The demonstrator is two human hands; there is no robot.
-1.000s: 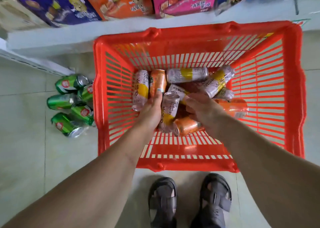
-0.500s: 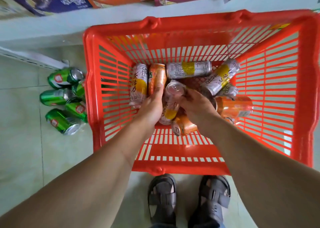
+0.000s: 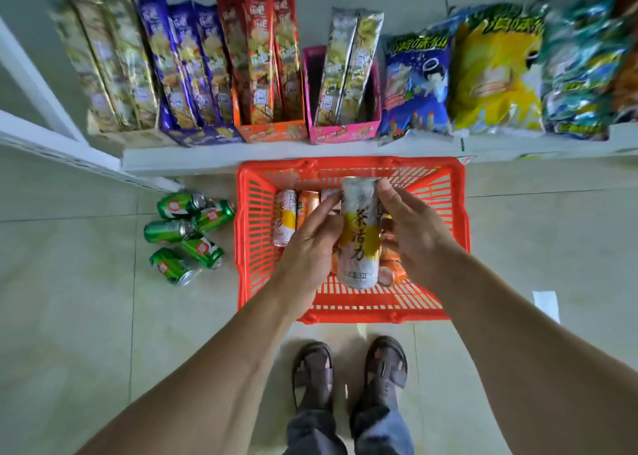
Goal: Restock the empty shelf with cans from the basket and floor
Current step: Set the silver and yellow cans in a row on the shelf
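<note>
Now:
- tall can point(image 3: 359, 237) lifted clear of basket point(image 3: 455, 213) since a second ago
- left hand point(image 3: 310, 247) and right hand point(image 3: 414, 230) both grasp it
- shelving it comes next; green cans point(image 3: 186, 233) untouched on floor

Tiled floor point(image 3: 69, 316); red basket point(image 3: 455, 213), green cans point(image 3: 186, 233); snack-packed shelf point(image 3: 276, 151)

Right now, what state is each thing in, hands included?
Tall can: upright, lifted above the basket, held between both hands.
Left hand: grips the can's side.
Right hand: grips the can's other side, fingers near its top.
Basket: on the floor, more cans lying in it.
Green cans: five, lying on their sides on the floor beside the basket.
Snack shelf: stocked with packets.
</note>
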